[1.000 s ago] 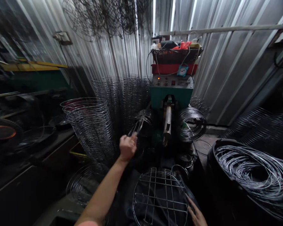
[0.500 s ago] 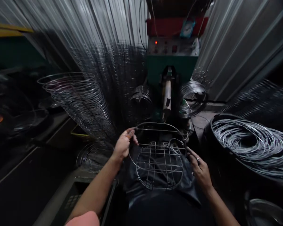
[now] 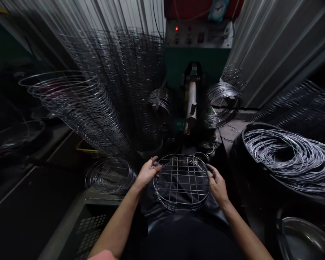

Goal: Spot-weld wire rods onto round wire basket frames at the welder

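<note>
A round wire rack (image 3: 181, 180) with a grid of crossing wires rests on my lap, over dark, shiny cloth. A wire ring (image 3: 155, 186) lies level on top of it, and the two outlines nearly match. My left hand (image 3: 148, 172) pinches the ring at its upper left edge, with an orange band around one finger. On the opposite edge, the fingers of my right hand (image 3: 217, 183) are closed on the ring. Just beyond the rack, a small wire ring (image 3: 202, 157) is partly visible.
Ahead stands a green machine (image 3: 176, 57) with a protruding metal arm (image 3: 191, 104). Tall stacks of wire rings (image 3: 81, 104) lean at the left. A tub of loose wire rings (image 3: 284, 162) is on the right, a plastic crate (image 3: 89, 224) and a metal basin (image 3: 303, 234) lower down.
The ring in my hands has come down toward me, from tilted above the rack to lying on it. My right hand has moved inward. The view has tipped slightly downward.
</note>
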